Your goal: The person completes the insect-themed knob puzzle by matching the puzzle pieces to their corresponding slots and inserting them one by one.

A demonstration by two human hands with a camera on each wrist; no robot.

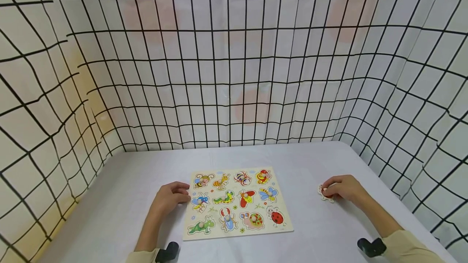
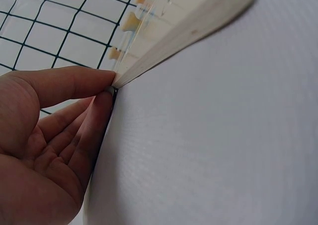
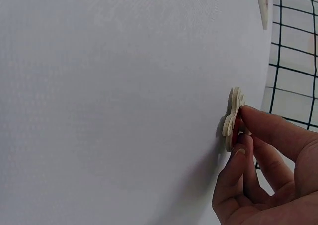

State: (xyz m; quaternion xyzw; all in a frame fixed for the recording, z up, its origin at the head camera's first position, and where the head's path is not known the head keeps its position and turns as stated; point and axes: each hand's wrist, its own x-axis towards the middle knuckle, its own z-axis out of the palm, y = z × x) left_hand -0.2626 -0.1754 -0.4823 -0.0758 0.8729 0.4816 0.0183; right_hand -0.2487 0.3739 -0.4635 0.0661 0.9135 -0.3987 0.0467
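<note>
A wooden peg puzzle board point(image 1: 215, 209) with insect pictures lies flat, most of its pieces bearing small round knobs. My left hand point(image 1: 170, 199) lies at the board's left edge, with relaxed fingers. Thumb tip and index fingertip of the left hand point(image 2: 64, 120) come together right at that edge in the left wrist view. Out to the right of the board, my right hand point(image 1: 343, 190) pinches a small red puzzle piece point(image 1: 323, 194) with a pale scalloped border. Seen from the right wrist, the piece point(image 3: 231, 119) stands edge-on close to the cloth; the fingers partly hide its face.
White cloth point(image 1: 248, 251) covers the table under everything. A black wire grid point(image 1: 226, 72) with pale sheeting behind it rises along the back and both sides. On the board, the ladybug picture point(image 1: 276, 217) at the lower right shows no knob.
</note>
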